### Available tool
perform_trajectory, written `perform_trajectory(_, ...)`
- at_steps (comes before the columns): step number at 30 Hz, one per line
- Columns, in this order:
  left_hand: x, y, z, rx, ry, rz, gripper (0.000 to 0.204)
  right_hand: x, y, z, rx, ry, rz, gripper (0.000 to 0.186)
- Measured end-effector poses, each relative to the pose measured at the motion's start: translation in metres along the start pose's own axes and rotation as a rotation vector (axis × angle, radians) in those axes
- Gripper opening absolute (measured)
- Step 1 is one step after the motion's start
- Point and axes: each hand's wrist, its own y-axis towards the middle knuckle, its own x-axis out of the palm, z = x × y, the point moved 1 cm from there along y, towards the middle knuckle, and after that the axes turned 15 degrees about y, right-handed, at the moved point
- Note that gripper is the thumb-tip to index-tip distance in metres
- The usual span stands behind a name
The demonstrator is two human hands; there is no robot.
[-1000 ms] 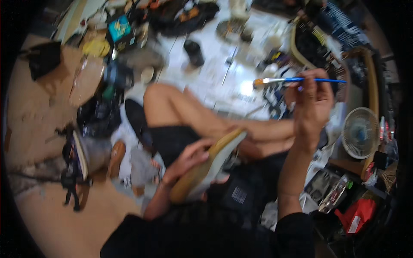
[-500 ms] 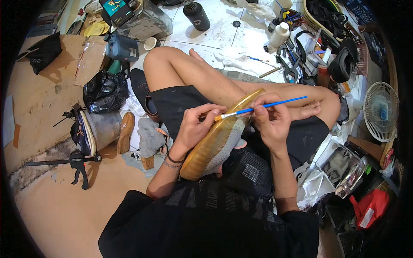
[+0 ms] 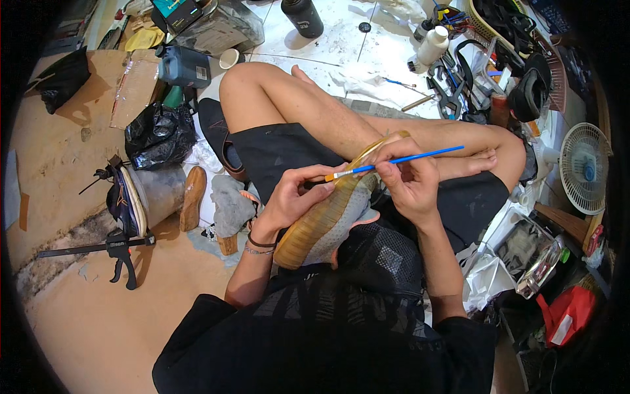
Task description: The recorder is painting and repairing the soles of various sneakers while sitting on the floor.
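A shoe (image 3: pixel 315 226) with a grey dotted upper and an amber-brown sole lies slanted across my lap. My left hand (image 3: pixel 298 195) is closed around its sole edge, thumb on the near side and fingers on the far side. Pinched in my right hand (image 3: pixel 411 176) is a slim paintbrush (image 3: pixel 420 156) with a blue handle. Its pale bristle tip points left and rests at the sole's edge, close to my left fingertips; whether it touches the sole I cannot tell. Part of the shoe's far end is hidden behind my right hand.
Left of me are a clamp (image 3: pixel 121 246) beside another shoe (image 3: pixel 123 200), a wooden shoe form (image 3: pixel 193 197) and a black plastic bag (image 3: pixel 159 136). Ahead stand a black bottle (image 3: pixel 303 18) and white bottle (image 3: pixel 431 47). Pliers (image 3: pixel 446 102) and a fan (image 3: pixel 584 169) are at right.
The shoe has rolled a little in my left hand, so its sole edge faces me differently. The brush has shifted slightly left with my right hand.
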Motion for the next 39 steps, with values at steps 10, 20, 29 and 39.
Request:
perform_trajectory(10, 0.002, -0.002, -0.004, 0.067, 0.045, 0.004, 0.031, 0.010, 0.002, -0.020, -0.160, -0.402, -0.214, 0.014)
perform_trajectory(20, 0.000, -0.003, -0.008, 0.098, 0.085, 0.021, 0.032, 0.020, 0.011, -0.017, -0.133, -0.516, -0.302, 0.014)
perform_trajectory(29, -0.001, -0.004, -0.016, 0.156, 0.069, 0.001, 0.037, 0.042, 0.016, -0.021, -0.143, -0.628, -0.437, 0.017)
perform_trajectory(39, 0.001, -0.005, -0.015, 0.073, 0.036, 0.038, 0.038, 0.044, 0.016, -0.017, -0.189, -0.678, -0.432, 0.018)
